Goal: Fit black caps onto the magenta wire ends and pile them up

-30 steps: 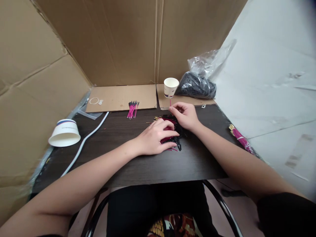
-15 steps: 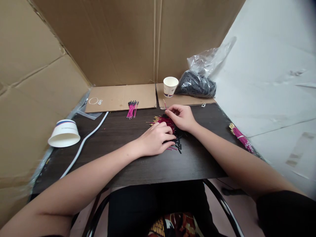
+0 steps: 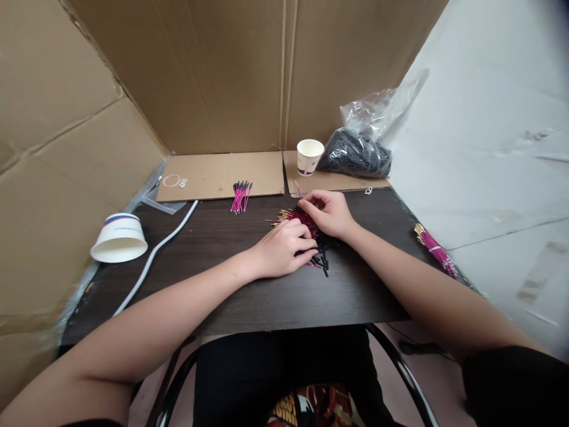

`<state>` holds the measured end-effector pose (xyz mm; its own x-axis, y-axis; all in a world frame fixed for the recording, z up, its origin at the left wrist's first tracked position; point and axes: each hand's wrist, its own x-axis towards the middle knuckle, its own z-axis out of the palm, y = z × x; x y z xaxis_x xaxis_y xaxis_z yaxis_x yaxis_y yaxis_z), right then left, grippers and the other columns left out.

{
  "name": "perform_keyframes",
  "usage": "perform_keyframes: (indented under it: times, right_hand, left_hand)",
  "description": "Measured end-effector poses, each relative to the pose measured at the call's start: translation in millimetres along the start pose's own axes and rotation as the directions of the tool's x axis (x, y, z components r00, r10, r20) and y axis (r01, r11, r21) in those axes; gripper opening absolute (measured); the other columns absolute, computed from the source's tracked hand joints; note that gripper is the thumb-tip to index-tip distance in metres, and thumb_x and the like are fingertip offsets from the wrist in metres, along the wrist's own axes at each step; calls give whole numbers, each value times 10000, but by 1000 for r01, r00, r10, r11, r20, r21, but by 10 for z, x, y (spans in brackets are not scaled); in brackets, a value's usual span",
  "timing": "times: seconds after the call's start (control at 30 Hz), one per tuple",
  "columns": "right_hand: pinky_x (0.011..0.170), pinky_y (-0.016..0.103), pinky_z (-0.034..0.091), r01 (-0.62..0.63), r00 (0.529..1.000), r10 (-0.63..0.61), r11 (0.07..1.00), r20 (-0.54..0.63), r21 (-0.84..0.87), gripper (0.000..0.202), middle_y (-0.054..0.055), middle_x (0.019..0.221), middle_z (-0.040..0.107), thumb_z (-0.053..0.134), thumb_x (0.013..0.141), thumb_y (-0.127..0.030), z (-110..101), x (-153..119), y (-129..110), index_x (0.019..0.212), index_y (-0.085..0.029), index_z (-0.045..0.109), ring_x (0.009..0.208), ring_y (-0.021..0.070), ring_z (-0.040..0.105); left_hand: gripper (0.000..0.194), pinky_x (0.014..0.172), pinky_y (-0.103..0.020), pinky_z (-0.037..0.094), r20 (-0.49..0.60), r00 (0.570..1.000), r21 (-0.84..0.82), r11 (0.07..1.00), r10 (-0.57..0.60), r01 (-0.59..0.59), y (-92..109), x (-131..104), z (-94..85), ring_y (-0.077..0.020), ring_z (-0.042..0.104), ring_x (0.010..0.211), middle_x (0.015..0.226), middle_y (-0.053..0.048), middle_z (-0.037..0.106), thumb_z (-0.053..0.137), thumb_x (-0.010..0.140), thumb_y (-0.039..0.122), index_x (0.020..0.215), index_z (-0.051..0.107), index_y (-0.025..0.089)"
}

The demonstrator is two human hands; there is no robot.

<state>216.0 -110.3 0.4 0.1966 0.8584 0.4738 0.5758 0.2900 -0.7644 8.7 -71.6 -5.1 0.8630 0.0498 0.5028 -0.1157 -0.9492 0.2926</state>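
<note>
Between finger and thumb, my right hand (image 3: pixel 328 212) pinches a thin pink wire (image 3: pixel 299 191) with a gold tip pointing up. My left hand (image 3: pixel 287 248) rests over the pile of pink wires (image 3: pixel 307 220), its fingers curled and its fingertips at the small black sleeves (image 3: pixel 326 265). Whether it holds one of the sleeves is too small to tell. Some gold tips stick out to the left of the pile. Farther left lies a separate group of pink wires with black ends (image 3: pixel 241 197), partly on the cardboard strip.
A white paper cup (image 3: pixel 310 157) stands at the back, beside a clear bag of black pieces (image 3: pixel 358 152). On the left are a large upside-down cup (image 3: pixel 119 238) and a white cable (image 3: pixel 155 249). A tied wire bundle (image 3: pixel 435 250) lies at the right edge.
The whole view has shifted slightly. My left fingers have closed in a little at the black sleeves. My right hand keeps its pinch on the wire.
</note>
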Motion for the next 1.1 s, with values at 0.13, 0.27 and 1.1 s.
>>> perform_keyframes:
  times: [0.13,0.27,1.1]
  right_hand:
    - [609,313,447,-8,1000,8,1000,-10,-1,349,47,735,732,719,953,-497,-15,9,22,816,-182,776,621,156,575]
    - [601,313,431,-11,1000,12,1000,-28,14,355,51,730,725,719,947,-503,-35,19,47,826,-176,786,612,152,557]
    - [606,320,464,23,999,-23,1000,45,3,266,50,782,747,690,992,-441,-15,-16,65,929,-187,742,621,169,615]
  left_hand:
    - [222,944,-414,556,-94,991,-172,982,-94,77,8,17,-57,-234,653,955,991,-106,755,669,1097,290,1057,853,172]
    - [212,919,-417,559,-210,958,-203,967,-196,154,-133,11,-217,-233,688,945,1015,-103,785,705,1072,311,1067,874,183]
    - [169,736,-329,486,-184,824,-283,832,-536,478,-551,-54,-276,-156,601,743,910,-53,768,885,911,318,980,846,169]
